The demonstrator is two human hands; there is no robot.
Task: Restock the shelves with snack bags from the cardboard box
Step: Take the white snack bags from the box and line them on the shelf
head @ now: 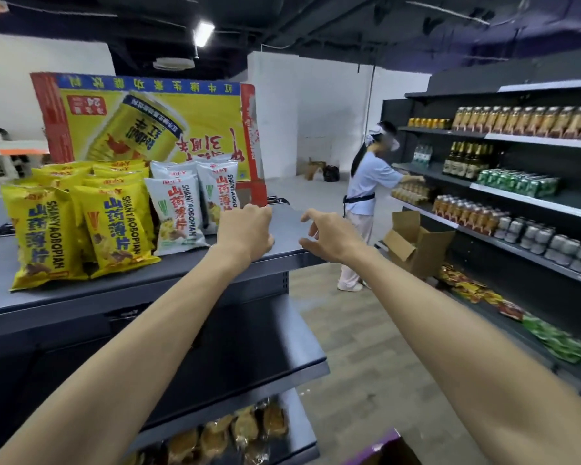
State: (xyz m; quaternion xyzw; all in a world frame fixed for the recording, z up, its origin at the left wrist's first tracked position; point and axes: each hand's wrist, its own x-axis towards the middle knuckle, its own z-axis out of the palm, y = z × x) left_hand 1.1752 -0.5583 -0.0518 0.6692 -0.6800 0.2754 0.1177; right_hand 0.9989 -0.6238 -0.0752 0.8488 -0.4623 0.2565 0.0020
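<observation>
Two bare arms reach forward over the top shelf [121, 283] of a dark grey store unit. At about 10 o'clock from the left hand [245, 231], yellow snack bags [81, 226] stand in rows on this shelf, and white snack bags [195, 203] of the same brand stand just beside them at their 3 o'clock. The left hand sits next to the nearest white bag, fingers curled loosely with the knuckles toward the camera; whether it touches the bag cannot be told. The right hand [329, 238] hovers at the 3 o'clock end of the shelf, fingers spread and bent, holding nothing. Behind the bags, at 12 o'clock, a large yellow and red printed carton [148, 125] stands upside down. Lower shelves of the same unit hold brown packaged goods [228, 431] at 6 o'clock. Across the aisle at 3 o'clock, a long rack [524, 196] carries bottles and cans, with an open cardboard box [416, 243] on the floor at its foot. Another person [366, 203] in a light top stands at that rack, reaching into it.
</observation>
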